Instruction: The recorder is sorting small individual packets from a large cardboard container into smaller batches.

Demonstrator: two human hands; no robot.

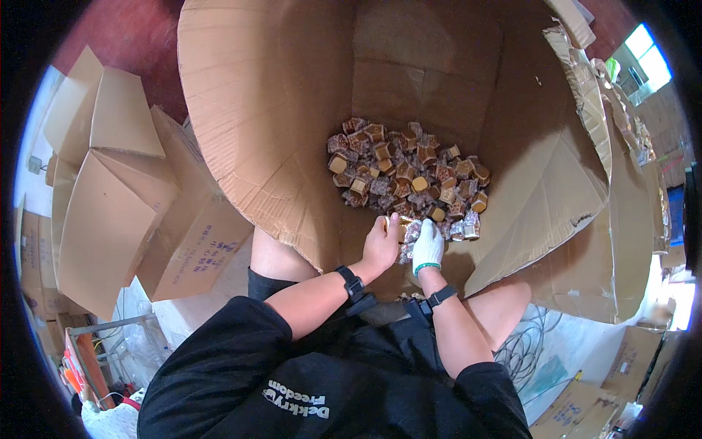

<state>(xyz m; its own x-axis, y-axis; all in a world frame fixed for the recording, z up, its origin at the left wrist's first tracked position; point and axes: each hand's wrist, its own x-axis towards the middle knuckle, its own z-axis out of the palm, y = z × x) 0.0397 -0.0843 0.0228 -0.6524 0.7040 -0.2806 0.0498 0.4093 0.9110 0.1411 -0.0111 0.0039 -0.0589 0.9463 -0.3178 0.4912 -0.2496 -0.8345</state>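
Observation:
Inside a big open cardboard box (256, 110) lies a heap of small brown block-like pieces (402, 172), many in clear bubble wrap, some with pale tan ends. At the heap's near edge my bare left hand (382, 245) is closed on one small brown-and-gold piece (408, 227) partly covered in bubble wrap. My right hand (428, 249), in a white knit glove with a green cuff, closes on the same piece from the other side. Fingers hide much of it. Just right of the glove sit a few wrapped pieces (465, 228).
The box's torn flap (541, 212) slants up on the right. Another open carton (121, 190) stands on the left. Coiled wire (530, 344) lies on the floor at lower right, near flattened cardboard (578, 410). A metal frame (117, 336) stands at lower left.

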